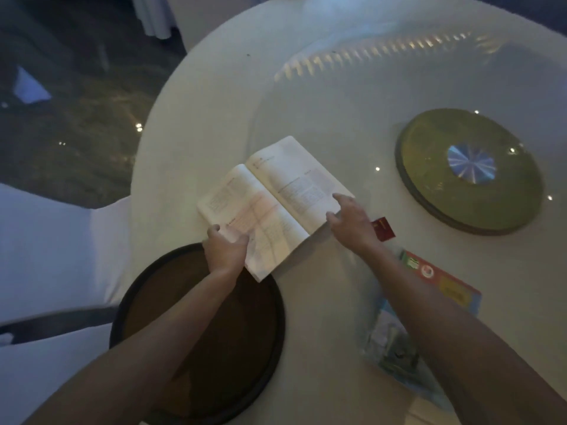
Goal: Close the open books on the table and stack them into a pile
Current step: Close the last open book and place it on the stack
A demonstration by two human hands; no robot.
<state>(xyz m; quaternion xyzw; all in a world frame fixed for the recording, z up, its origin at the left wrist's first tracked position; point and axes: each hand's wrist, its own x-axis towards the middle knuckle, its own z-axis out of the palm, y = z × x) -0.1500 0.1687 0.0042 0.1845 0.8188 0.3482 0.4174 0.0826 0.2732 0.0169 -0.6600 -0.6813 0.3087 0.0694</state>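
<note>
An open white book (pixel 273 200) lies on the round white table (pixel 214 96), its pages facing up. My left hand (pixel 225 248) grips the near left corner of the left page block, thumb on top. My right hand (pixel 352 217) holds the near right edge of the right-hand pages, fingers curled over it. A closed colourful book (pixel 445 283) with a red and blue cover lies to the right, partly hidden under my right forearm. Another bluish book or booklet (pixel 389 335) lies below it, also partly covered by that arm.
A dark round tray (pixel 254 348) sits at the table's near edge under my left forearm. A green round turntable base (pixel 469 170) stands at the right under glass. A small red card (pixel 383 228) lies beside my right hand. A white-covered chair (pixel 52 256) stands at the left.
</note>
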